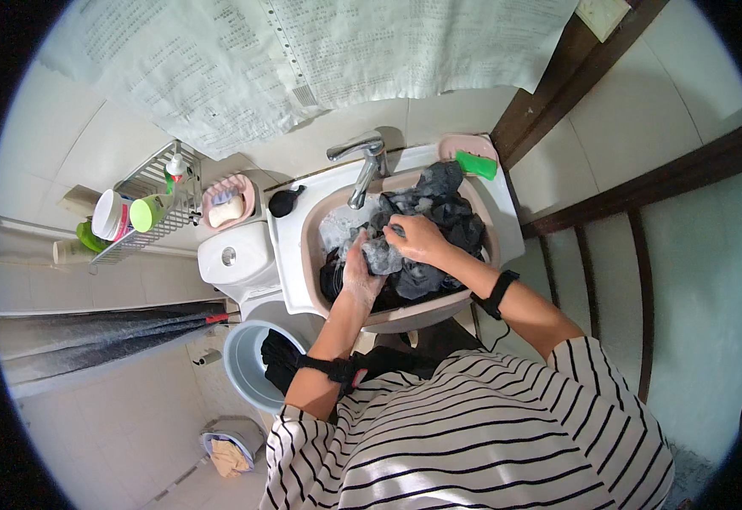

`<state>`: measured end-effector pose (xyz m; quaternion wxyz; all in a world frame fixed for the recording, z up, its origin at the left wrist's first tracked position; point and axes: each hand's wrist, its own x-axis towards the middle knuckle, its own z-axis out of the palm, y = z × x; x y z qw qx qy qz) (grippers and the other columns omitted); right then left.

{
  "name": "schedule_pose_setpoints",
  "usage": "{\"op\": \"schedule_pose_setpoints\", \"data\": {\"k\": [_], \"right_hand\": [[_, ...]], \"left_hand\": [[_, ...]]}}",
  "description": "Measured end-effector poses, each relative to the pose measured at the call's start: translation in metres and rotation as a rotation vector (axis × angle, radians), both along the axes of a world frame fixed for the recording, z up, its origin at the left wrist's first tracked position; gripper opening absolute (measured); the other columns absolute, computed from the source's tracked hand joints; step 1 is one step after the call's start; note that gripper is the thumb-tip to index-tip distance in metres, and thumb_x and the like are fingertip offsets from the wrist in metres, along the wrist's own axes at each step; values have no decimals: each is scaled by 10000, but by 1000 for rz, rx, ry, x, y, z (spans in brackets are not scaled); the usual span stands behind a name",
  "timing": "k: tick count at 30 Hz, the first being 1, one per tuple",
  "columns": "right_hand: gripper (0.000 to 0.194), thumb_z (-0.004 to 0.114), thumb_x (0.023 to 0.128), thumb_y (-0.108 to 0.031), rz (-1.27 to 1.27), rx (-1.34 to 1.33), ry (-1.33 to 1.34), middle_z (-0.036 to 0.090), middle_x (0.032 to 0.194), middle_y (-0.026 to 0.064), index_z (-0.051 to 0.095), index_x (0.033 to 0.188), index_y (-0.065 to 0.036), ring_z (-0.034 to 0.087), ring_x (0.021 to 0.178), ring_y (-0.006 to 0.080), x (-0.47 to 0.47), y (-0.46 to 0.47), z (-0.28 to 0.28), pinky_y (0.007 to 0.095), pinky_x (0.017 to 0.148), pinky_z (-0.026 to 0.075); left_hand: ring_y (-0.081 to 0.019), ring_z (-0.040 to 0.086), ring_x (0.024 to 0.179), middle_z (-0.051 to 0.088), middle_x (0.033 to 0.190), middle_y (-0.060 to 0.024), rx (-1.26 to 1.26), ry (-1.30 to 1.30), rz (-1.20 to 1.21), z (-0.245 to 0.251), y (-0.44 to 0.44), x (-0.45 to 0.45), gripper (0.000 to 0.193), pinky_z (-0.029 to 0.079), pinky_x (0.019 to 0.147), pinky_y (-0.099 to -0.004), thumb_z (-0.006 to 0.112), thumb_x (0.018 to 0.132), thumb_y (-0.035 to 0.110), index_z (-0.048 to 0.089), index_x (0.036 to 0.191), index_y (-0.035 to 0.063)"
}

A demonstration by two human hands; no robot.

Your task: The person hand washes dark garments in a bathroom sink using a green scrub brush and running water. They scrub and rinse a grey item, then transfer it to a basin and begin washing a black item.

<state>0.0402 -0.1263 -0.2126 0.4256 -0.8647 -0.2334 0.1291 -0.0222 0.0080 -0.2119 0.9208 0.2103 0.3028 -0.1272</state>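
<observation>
Both of my hands are over a pink plastic basin [312, 255] set in the white sink [289, 280]. A grey, suds-covered cloth [383, 257] is gripped between them. My left hand [362, 271] holds it from the left, wet and foamy. My right hand [418, 239] pinches its upper part with curled fingers. Dark wet clothes [438, 207] fill much of the basin around and beneath the cloth. White foam lies on the water [339, 228] at the basin's left side. The chrome faucet [366, 172] stands just above the basin rim.
A green soap bar [476, 164] rests at a pink dish [457, 145]. Left of the sink are a black object [285, 201], a soap dish [255, 197], a toilet tank [237, 255] and a wire rack [154, 220] with bottles. Below stands a blue bucket [241, 366] with black cloth [280, 357].
</observation>
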Motion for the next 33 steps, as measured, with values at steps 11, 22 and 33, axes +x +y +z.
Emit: {"op": "schedule_pose_setpoints", "data": {"k": [11,22,33], "right_hand": [[583,537,828,-495,325,422,678,542,1089,73,487,1160,-19,496,980,169,-9,-1,4,294,898,381],[565,656,670,-163,135,505,6,578,978,196,422,1165,-22,593,866,352,-30,7,61,424,766,453],[435,609,728,-356,3,176,-141,603,701,218,545,935,22,602,696,381,-29,20,39,434,624,483]], "left_hand": [[-279,514,1038,549,1168,-179,222,-373,25,57,28,23,255,389,915,-360,437,878,259,513,728,66],[-225,596,788,605,922,-87,352,182,71,23,21,11,284,509,617,-383,482,878,346,574,933,83],[-253,556,901,568,1019,-99,81,203,31,0,-6,7,340,458,783,-426,295,923,328,504,1066,101]]}}
